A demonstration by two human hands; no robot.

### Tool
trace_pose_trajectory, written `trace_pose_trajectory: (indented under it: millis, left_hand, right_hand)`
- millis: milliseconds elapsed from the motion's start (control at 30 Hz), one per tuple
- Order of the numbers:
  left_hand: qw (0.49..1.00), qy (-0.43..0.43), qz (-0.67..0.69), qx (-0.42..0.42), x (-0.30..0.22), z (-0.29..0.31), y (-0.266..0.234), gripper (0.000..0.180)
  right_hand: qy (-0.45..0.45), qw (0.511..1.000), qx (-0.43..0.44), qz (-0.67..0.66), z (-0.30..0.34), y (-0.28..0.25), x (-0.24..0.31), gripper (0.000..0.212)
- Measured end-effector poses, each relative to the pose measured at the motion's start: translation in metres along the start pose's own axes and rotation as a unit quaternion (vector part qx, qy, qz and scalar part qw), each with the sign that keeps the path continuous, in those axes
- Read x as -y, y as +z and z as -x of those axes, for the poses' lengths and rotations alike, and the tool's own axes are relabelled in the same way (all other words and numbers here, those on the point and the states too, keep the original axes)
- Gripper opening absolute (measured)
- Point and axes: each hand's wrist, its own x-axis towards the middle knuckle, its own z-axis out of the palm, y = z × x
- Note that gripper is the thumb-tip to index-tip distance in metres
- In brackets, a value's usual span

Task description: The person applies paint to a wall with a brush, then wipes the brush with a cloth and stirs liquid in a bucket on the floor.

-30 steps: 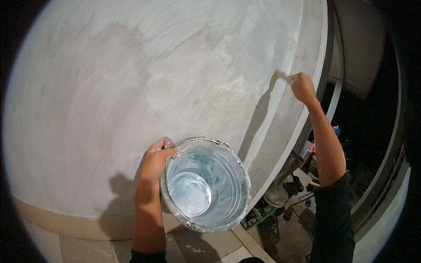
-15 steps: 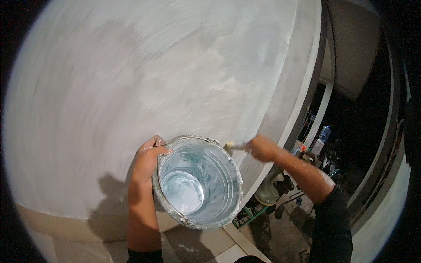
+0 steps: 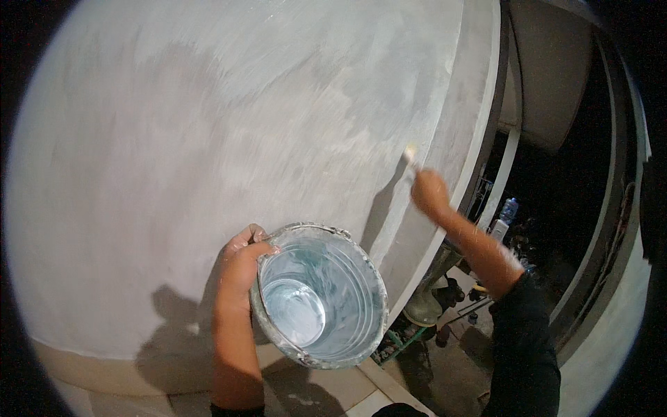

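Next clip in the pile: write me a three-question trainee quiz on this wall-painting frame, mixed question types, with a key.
1. True or false: the left hand grips the rim of the round, paint-smeared metal bucket.
2. Multiple choice: the right hand holds the small pale-tipped paintbrush against
A. the bucket's inside
B. the grey plastered wall near its corner edge
C. the floor tiles
3. Fill in: the bucket holds a shallow pool of ______ liquid.

Key: 1 true; 2 B; 3 whitish.
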Motion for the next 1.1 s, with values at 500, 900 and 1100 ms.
trace_pose_trajectory:
  millis: [500,900,1100]
  left_hand:
    - [1.000,0.005,-0.014,0.025,0.000,-0.006,-0.002,0.023]
    - [0.999,-0.038,0.005,0.010,-0.003,-0.009,-0.011,0.022]
    - [0.997,-0.060,0.043,0.008,-0.005,-0.002,0.004,0.024]
  right_hand:
    - [-0.055,0.993,0.062,-0.082,-0.079,-0.084,-0.029,0.023]
    - [-0.155,0.968,0.197,-0.017,0.090,-0.018,0.094,0.022]
    - [-0.240,0.914,0.325,-0.043,0.108,-0.009,0.076,0.030]
